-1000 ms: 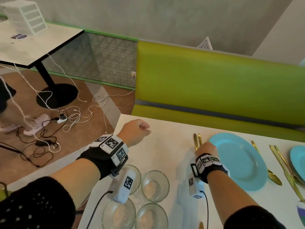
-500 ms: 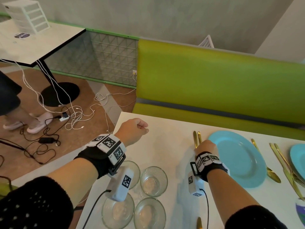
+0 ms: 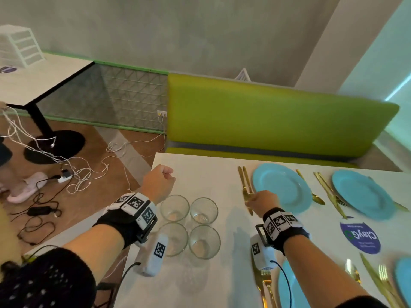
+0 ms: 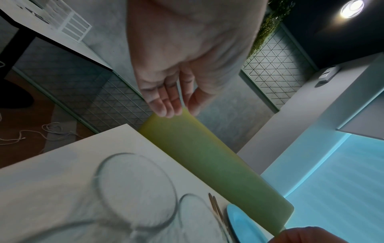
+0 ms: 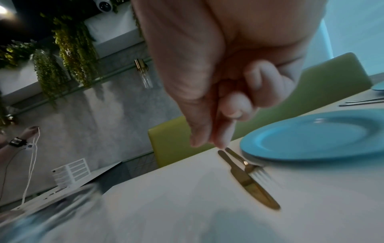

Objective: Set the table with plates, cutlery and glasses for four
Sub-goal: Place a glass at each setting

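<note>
Several empty glasses (image 3: 203,211) stand grouped at the white table's (image 3: 211,174) left edge. My left hand (image 3: 159,181) hovers beyond them, fingers loosely bent (image 4: 166,105), holding nothing. A gold knife and fork (image 3: 244,183) lie left of the far blue plate (image 3: 281,187). My right hand (image 3: 262,201) hangs over their near ends, thumb and forefinger tips together, other fingers curled (image 5: 259,82), and empty. Knife (image 5: 249,182) and fork (image 5: 251,167) lie flat beside the plate (image 5: 315,136). More plates (image 3: 362,194) and gold cutlery (image 3: 329,192) lie to the right. Another plate (image 3: 287,292) with cutlery (image 3: 264,287) sits nearest me.
A green bench (image 3: 266,121) runs along the table's far side. A round blue sticker (image 3: 360,236) marks the tabletop. On the left are another white table (image 3: 33,83), cables on the floor (image 3: 66,174) and another person's slippered foot (image 3: 24,187).
The head view has swung right, showing more plates and cutlery. Both hands stay nearly where they were, the right one over the knife and fork.
</note>
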`<state>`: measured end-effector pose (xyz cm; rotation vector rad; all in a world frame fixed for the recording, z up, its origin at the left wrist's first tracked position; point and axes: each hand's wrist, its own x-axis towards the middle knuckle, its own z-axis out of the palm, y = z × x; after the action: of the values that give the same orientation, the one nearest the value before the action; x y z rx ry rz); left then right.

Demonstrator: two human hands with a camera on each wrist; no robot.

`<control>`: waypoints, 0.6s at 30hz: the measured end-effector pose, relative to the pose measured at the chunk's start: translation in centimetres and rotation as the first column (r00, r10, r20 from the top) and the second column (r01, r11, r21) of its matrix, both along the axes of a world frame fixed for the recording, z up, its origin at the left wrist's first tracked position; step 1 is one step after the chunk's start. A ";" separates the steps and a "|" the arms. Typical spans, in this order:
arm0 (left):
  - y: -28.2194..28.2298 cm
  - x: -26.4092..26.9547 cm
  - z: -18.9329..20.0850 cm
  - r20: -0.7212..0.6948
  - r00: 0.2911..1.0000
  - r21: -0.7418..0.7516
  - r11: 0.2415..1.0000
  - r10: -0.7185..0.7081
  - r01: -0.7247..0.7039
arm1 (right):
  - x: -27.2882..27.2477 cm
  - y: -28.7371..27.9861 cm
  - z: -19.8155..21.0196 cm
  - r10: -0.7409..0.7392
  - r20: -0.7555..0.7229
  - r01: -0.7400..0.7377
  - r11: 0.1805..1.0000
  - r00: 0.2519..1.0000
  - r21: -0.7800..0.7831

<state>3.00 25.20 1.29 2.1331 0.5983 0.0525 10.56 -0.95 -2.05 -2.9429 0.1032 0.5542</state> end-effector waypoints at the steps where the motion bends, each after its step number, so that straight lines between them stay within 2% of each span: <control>1: 0.2 -1.2 -0.1 -0.009 1.000 0.013 1.000 0.019 -0.019 | -1.6 0.2 0.1 0.016 -0.014 -0.015 1.000 1.000 0.020; 6: 1.5 -5.8 -0.9 -0.152 0.987 0.086 0.995 0.053 -0.040 | -7.8 1.7 -0.6 0.002 -0.093 0.015 0.982 0.996 0.187; 12: 2.7 -8.8 -3.5 -0.392 0.919 0.207 0.971 -0.031 0.121 | -11.6 3.1 -1.8 -0.019 -0.146 0.052 0.973 0.989 0.225; 15: 2.5 -10.2 -5.6 -0.494 0.856 0.119 0.964 -0.151 0.239 | -12.7 3.5 -2.8 -0.013 -0.174 0.056 0.968 0.985 0.244; 18: 1.9 -11.3 -7.4 -0.515 0.826 -0.049 0.970 -0.229 0.238 | -13.9 3.9 -3.4 0.008 -0.189 0.054 0.945 0.982 0.323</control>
<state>-8.27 27.14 -6.10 2.2259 0.6335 -0.6803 -3.38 2.99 -5.42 -2.5605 0.0595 0.7647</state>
